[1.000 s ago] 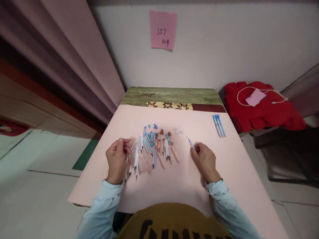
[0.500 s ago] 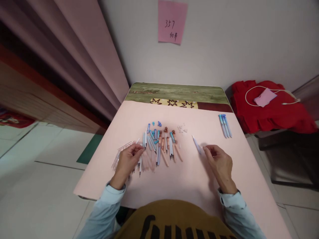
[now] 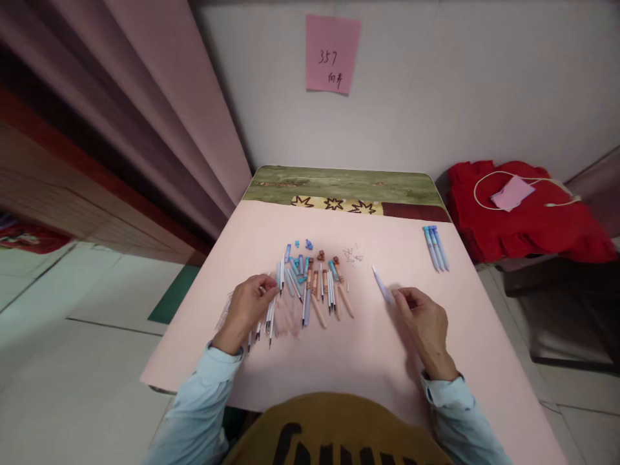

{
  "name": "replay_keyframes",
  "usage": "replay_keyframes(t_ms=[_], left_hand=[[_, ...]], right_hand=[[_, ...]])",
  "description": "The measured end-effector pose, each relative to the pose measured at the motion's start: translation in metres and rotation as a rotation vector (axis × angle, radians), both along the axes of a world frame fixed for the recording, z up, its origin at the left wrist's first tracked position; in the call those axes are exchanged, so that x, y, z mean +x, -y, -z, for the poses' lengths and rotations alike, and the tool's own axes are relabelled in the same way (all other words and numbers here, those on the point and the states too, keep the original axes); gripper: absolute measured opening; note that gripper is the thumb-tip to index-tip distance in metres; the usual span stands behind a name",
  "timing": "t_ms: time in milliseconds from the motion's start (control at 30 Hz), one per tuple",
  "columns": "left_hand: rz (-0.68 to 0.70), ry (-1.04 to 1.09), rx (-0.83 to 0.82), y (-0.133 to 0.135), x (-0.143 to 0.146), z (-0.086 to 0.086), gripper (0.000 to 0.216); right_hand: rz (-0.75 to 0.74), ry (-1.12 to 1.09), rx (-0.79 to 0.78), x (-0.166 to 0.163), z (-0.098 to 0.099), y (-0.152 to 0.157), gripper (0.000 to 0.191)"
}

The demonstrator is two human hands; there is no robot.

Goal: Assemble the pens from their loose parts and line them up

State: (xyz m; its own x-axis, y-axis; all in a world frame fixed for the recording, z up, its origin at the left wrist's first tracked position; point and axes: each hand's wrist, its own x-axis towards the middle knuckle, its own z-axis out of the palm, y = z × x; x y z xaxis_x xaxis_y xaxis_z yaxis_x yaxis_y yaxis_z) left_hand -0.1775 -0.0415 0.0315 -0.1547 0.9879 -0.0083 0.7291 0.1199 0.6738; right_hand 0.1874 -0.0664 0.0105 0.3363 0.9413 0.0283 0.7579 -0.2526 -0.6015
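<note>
A scatter of pen parts lies mid-table: blue and tan barrels, white refills, small blue and brown caps. My left hand rests on the left side of this scatter, its fingers curled and pinching at the white refills. My right hand sits to the right, fingers closed on the lower end of a pale blue pen barrel that points up and to the left. A few tiny springs lie behind the pile.
Three assembled blue pens lie near the pink table cover's right edge. A red cloth with a white cable and pink note sits to the right. A pink note hangs on the wall. Curtain on the left.
My left hand moved from the far left edge of the pile inward onto the refills. My right hand stays on the pale barrel, shifted slightly with the camera.
</note>
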Motion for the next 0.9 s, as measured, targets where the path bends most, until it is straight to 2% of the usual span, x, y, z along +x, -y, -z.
replay_keyframes(t_ms=[133, 400, 633, 767, 900], left_hand=[[0.032, -0.049, -0.048, 0.000, 0.006, 0.000, 0.019], [0.047, -0.050, -0.048, -0.012, -0.001, -0.007, 0.020], [0.043, 0.105, -0.013, -0.045, -0.004, 0.010, 0.026], [0.158, -0.083, 0.018, -0.061, 0.007, 0.013, 0.028], [0.301, -0.386, -0.011, -0.074, 0.027, 0.008, 0.045]], right_hand=[[0.013, 0.006, 0.023, 0.002, 0.002, 0.002, 0.038], [0.025, -0.006, 0.011, 0.009, 0.005, 0.007, 0.037], [0.006, -0.016, 0.035, 0.007, 0.006, 0.010, 0.037], [0.016, -0.017, 0.053, 0.010, 0.005, 0.013, 0.039], [0.016, -0.025, 0.070, 0.012, 0.004, 0.017, 0.041]])
